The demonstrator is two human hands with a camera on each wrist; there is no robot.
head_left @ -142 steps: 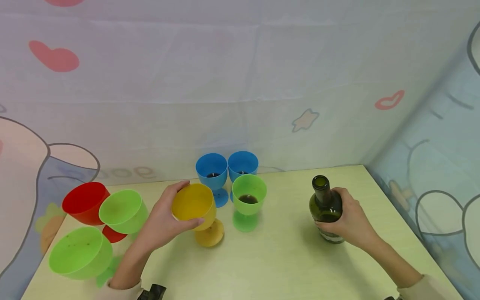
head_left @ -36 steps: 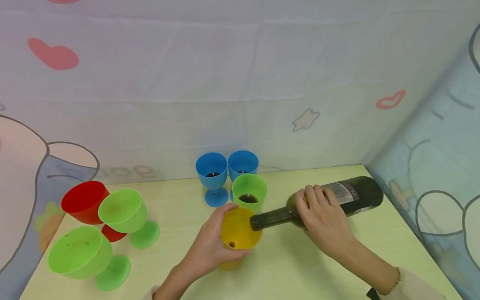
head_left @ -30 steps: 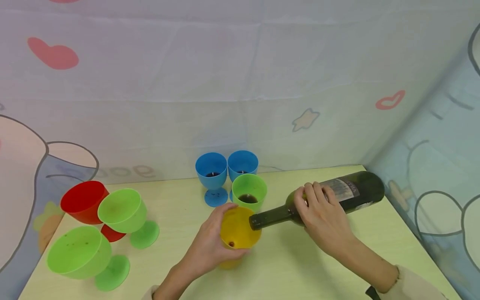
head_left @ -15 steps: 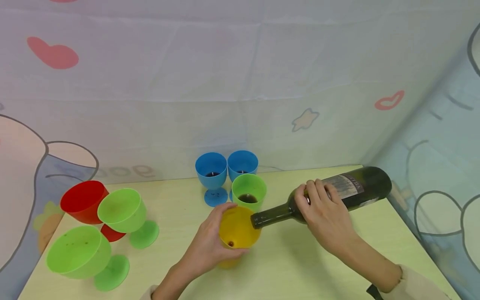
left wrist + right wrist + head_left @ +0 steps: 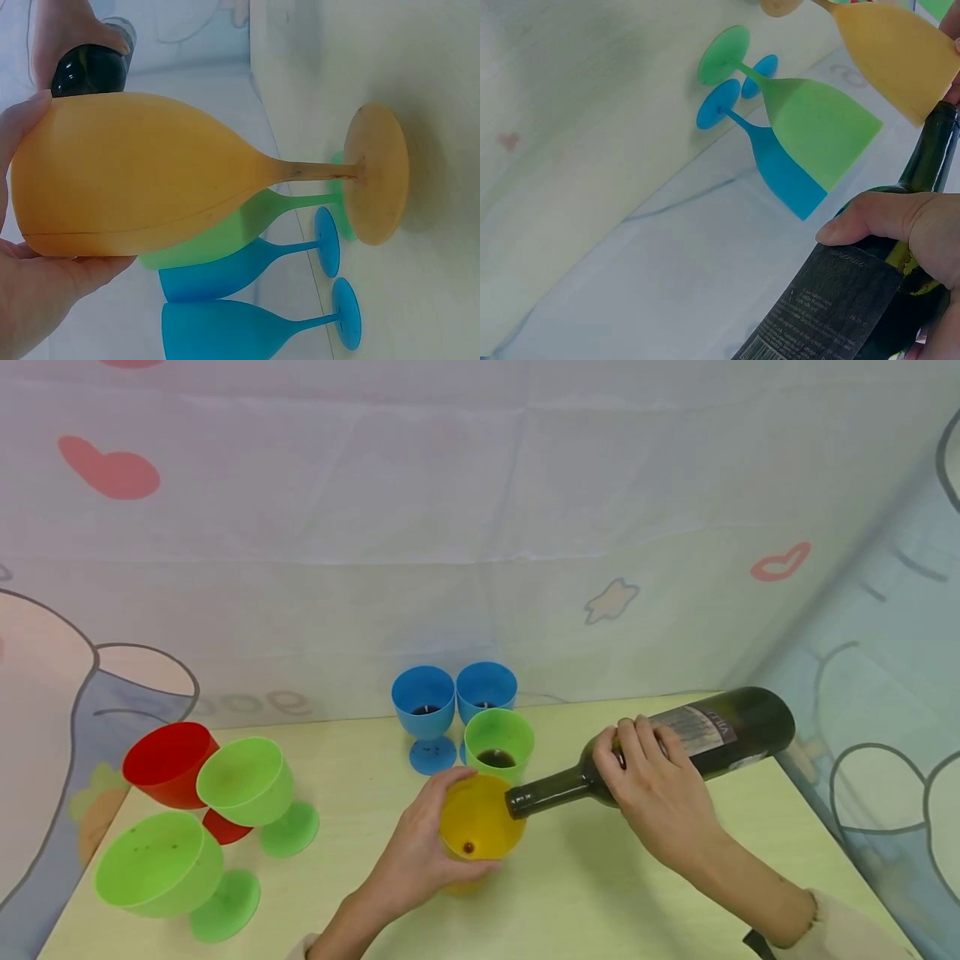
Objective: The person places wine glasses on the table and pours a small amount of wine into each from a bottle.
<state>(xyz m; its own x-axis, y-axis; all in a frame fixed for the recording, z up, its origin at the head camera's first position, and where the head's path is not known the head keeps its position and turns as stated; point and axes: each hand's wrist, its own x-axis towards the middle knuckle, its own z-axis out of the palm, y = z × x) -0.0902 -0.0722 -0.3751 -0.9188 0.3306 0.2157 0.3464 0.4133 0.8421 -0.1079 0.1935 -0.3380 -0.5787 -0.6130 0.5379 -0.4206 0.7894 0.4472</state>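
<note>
Head view: at far left, two light-green cups and a red cup stand on the desk. Further right, the left grip clasps the stemmed yellow cup round its plain, smooth bowl, a dark spot low inside. Two blue cups and a green cup, all holding dark liquid, stand behind it. At right, the right grip is curled round the dark-green glass bottle, labelled and tilted, its mouth at the yellow cup's rim.

One bottle, one yellow goblet, two blue goblets, three green goblets, one red
</note>
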